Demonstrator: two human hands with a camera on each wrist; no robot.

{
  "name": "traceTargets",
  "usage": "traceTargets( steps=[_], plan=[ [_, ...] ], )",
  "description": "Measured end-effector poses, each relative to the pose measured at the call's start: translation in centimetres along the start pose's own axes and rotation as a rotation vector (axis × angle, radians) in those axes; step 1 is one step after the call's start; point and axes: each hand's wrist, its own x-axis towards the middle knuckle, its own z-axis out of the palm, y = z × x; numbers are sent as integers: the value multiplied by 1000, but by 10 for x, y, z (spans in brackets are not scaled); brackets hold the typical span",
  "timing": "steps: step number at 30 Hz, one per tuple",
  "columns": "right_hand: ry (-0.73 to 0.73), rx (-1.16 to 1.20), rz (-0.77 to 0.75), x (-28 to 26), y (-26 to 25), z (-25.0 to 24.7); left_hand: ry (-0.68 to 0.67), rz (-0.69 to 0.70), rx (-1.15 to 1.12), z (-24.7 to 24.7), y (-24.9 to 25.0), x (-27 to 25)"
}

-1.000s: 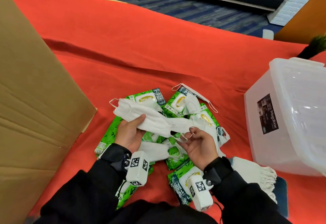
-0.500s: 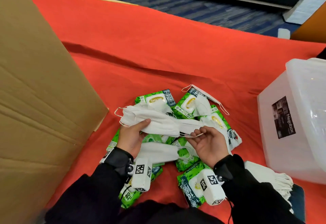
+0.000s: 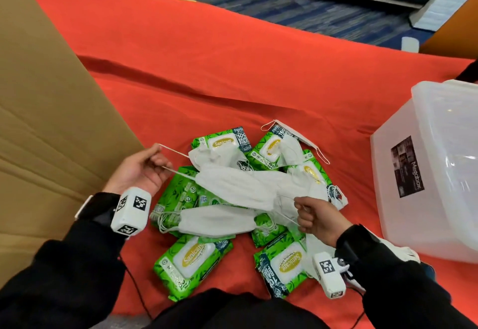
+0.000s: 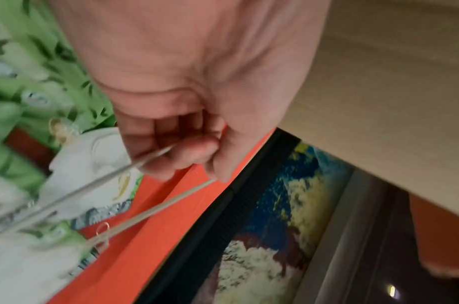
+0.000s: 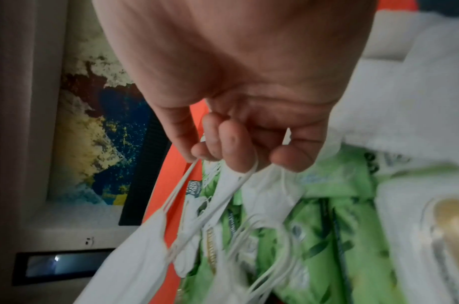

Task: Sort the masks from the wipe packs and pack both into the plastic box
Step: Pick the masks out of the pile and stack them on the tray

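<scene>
Two hands: both busy on one mask (image 3: 240,189), stretched out just above the heap.
Left hand (image 3: 139,170): fingers curled, pinching the ear loop (image 3: 172,150) pulled taut off the mask's left end.
Right hand (image 3: 319,218): closed round the loops (image 5: 210,197) at the other end, and honestly it looks like it's got strands from more than one mask.
Doing it well: I'd say pull slow and level, shake the extra loops free before lifting, or the neighbours come along for the ride.
Mask count: at least four white ones that I can make out; they overlap, so don't quote me.
Wipe packs (image 3: 190,264): about seven green ones visible, some buried under masks.
Where stuff is: all piled mid red cloth (image 3: 232,70), nothing packed that I can see.
Plastic box (image 3: 403,214): one, off to the right, well apart from the heap.
Cardboard (image 3: 46,121): big sheet on the left.
</scene>
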Motion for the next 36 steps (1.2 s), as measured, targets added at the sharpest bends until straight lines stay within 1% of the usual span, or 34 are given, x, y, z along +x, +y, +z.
traceTargets(
  steps=[1, 2, 3, 4, 5, 7, 8, 9, 10, 11, 12, 13, 14, 15, 16, 17, 18, 19, 20, 22, 25, 30, 32, 33, 34, 36],
  plan=[
    [-1, -51, 13, 1, 0, -3, -46, -19, 26, -1, 2, -1],
    [-9, -102, 23, 1, -1, -3, -89, -29, 109, -2, 2, -2],
    [-17, -133, 19, 0, -4, -3, -131, -34, 245, -5, -1, -3],
    [-26, -122, -3, -2, -8, -1, -171, -38, 426, -10, -5, -2],
    [-34, -54, -51, -3, -14, 2, -223, -50, 651, -17, -11, -3],
    [-50, 207, -194, -9, -34, 10, -357, -119, 1152, -30, -23, -6],
    [-69, 337, -259, -15, -46, 15, -435, -182, 1321, -37, -30, -9],
    [-97, 439, -304, -20, -58, 18, -504, -253, 1370, -43, -35, -11],
    [-135, 496, -327, -25, -69, 22, -547, -289, 1315, -47, -40, -14],
    [-163, 493, -335, -28, -77, 25, -562, -303, 1190, -50, -41, -16],
    [-171, 425, -336, -28, -81, 29, -569, -313, 984, -52, -40, -18],
    [-152, 304, -330, -26, -79, 32, -587, -332, 698, -56, -35, -16],
    [-117, 150, -313, -20, -72, 33, -649, -363, 339, -57, -29, -15],
    [-79, -10, -279, -13, -62, 34, -698, -360, 44, -57, -21, -15],
    [-54, -143, -229, -6, -49, 35, -640, -319, -111, -57, -14, -15],
    [-49, -223, -176, 1, -36, 35, -521, -288, -149, -57, -7, -12],
    [-50, -254, -132, 7, -24, 36, -336, -239, -65, -57, -3, -10],
    [-36, -254, -103, 12, -14, 35, -160, -219, 74, -56, -3, -12],
    [-3, -244, -90, 18, -6, 36, -42, -231, 201, -55, -5, -15],
    [78, -236, -99, 27, 4, 39, 76, -279, 349, -62, -21, -17],
    [146, -258, -114, 38, 12, 44, 170, -297, 493, -73, -44, -19],
    [160, -383, -114, 42, 21, 53, 168, -268, 606, -82, -63, -26],
    [169, -405, -127, 41, 20, 54, 173, -236, 723, -81, -62, -30],
    [177, -427, -149, 39, 19, 55, 180, -186, 846, -82, -60, -30],
    [190, -472, -189, 37, 16, 55, 188, -99, 1020, -83, -57, -30],
    [232, -641, -327, 30, 10, 58, 167, 150, 1388, -81, -51, -30]
  ],
)
